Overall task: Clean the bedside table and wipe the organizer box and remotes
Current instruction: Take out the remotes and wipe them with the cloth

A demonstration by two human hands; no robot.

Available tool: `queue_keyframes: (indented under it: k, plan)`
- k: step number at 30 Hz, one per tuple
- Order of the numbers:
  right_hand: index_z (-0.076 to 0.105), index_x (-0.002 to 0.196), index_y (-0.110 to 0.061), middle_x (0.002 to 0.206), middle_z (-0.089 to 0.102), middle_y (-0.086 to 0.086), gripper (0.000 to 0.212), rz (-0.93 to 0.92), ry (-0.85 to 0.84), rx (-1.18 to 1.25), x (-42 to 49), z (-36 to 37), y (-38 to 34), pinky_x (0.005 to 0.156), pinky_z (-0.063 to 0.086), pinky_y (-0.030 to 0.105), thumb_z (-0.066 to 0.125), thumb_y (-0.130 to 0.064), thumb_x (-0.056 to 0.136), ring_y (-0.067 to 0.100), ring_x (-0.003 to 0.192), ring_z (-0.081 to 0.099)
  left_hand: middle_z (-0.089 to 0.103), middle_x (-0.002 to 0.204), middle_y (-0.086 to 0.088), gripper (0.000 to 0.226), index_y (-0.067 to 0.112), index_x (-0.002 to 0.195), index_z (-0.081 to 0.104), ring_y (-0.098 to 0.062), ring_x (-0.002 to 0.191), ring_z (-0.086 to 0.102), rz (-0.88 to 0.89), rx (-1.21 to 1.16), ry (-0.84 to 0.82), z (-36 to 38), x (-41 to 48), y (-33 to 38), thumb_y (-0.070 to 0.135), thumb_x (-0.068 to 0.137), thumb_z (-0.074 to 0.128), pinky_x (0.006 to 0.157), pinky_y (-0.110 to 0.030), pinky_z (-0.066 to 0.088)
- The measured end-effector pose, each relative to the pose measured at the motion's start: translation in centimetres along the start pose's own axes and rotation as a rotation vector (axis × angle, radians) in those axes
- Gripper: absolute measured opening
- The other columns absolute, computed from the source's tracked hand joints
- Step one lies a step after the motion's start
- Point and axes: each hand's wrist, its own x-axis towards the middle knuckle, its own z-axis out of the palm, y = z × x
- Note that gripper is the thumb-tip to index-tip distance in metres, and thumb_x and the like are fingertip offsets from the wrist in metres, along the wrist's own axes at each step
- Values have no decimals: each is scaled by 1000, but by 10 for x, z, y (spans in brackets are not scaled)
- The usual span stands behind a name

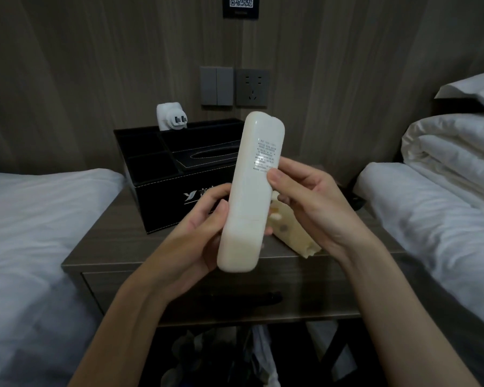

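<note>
Remote (252,191), white and label side up, was held above the bedside table (118,247), gripped low at 8 o'clock by the left hand (196,236). The right hand (313,208) pinched it at 3 o'clock, a yellow cloth (291,236) beneath. Behind, at 11 o'clock, sat the black organizer box (157,174).

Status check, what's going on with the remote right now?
Left hand grips white remote low, label side showing. Right hand pinches its middle, yellow cloth under the palm. Organizer box behind, nothing blocking.
</note>
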Motion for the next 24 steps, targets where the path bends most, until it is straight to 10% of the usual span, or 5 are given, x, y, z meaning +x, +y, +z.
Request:
queue_keyframes:
  k: [8, 18, 24]
  plan:
    - [65, 118, -29, 105, 72, -15, 33, -44, 121, -345, 3, -2, 7, 75, 49, 11, 67, -29, 85, -2, 99, 64, 67, 123, -4, 49, 49, 133, 44, -32, 104, 68, 24, 32, -38, -4, -1, 2, 30, 89, 50, 87, -48, 55]
    - [40, 142, -39, 150, 39, -5, 50, 279, -86, -1431, 12, -23, 55, 109, 28, 45, 49, -50, 94, 35, 131, 36, 64, 128, 0, 57, 49, 139, 38, -30, 109, 66, 73, 130, 11, -18, -2, 3, 27, 88, 50, 91, -46, 54]
    - [63, 119, -35, 104, 69, -2, 25, -35, 295, -1225, 9, -26, 48, 79, 52, 37, 56, -34, 95, 19, 95, 64, 64, 128, 2, 55, 48, 139, 41, -29, 107, 67, 76, 149, 38, -22, -3, 0, 24, 90, 49, 90, -43, 54]
